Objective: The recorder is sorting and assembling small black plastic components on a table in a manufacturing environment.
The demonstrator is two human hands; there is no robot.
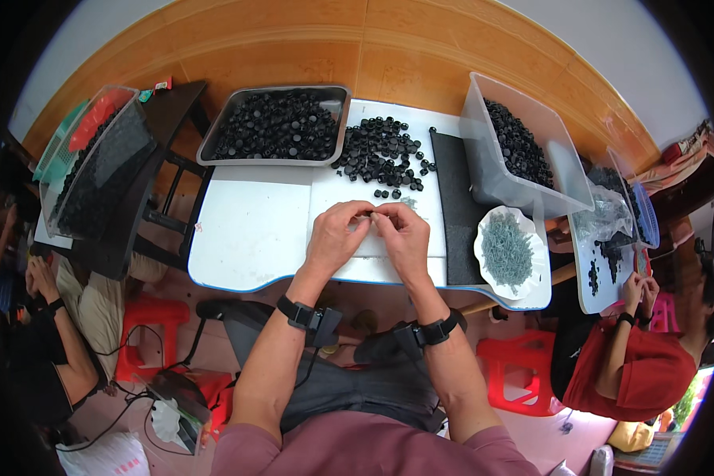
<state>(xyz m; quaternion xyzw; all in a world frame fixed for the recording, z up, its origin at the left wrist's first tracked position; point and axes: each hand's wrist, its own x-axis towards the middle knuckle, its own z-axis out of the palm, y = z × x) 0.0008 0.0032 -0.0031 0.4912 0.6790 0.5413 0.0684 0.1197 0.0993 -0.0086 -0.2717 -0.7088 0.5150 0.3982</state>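
Observation:
My left hand (337, 239) and my right hand (405, 240) meet above the near middle of the white table (250, 230). Both are closed, thumbs and fingertips pinched together, and whatever lies between them is too small and hidden to name. Just beyond the fingers spreads a loose heap of small black round caps (381, 151). A few pale thin pieces (408, 203) lie at its near edge. To the right, a white scalloped dish (484, 266) holds many thin grey-green pins (508, 250).
A metal tray (206, 155) full of black caps stands at the back left. A black mat (456, 198) lies beside a clear plastic bin (492, 190) of black parts. Another bin (95, 190) sits far left. Co-workers sit on both sides, near red stools (520, 365).

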